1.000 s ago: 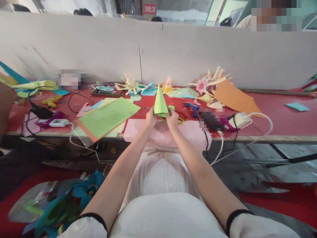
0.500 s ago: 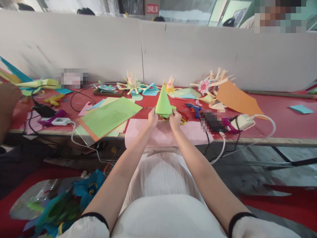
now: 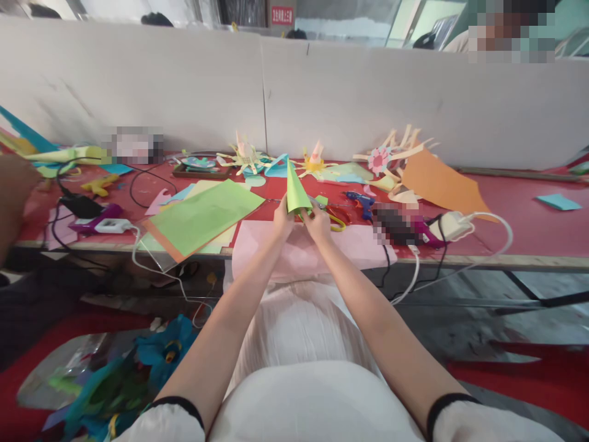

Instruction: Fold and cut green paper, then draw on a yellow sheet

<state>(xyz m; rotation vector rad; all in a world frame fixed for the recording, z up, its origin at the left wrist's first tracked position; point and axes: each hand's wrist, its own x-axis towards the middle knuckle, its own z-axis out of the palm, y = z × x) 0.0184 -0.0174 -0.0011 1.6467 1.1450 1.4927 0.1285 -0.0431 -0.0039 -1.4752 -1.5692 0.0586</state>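
A light green paper cone (image 3: 297, 191) stands point-up between my hands, above the table's front edge. My left hand (image 3: 282, 220) grips its lower left side. On the right, my right hand (image 3: 317, 221) has its fingers closed at the cone's lower rim. Under my wrists lies a pink sheet (image 3: 354, 242), hanging over the edge. Scissors with yellow handles (image 3: 338, 220) lie just right of my right hand, partly hidden by it. Beyond the cone is a yellow paper piece with a small pink cone on top (image 3: 315, 161).
Left lies a stack with a green sheet (image 3: 207, 215). A blue glue gun (image 3: 361, 201), a white plug (image 3: 453, 226) with cables and an orange sheet (image 3: 442, 184) are on the right. A white partition (image 3: 184, 86) runs behind. At far left shows another person's arm (image 3: 16, 202).
The cone has turned and its tip has shifted left. My right hand has moved left, closer to my left hand, uncovering more of the scissors.
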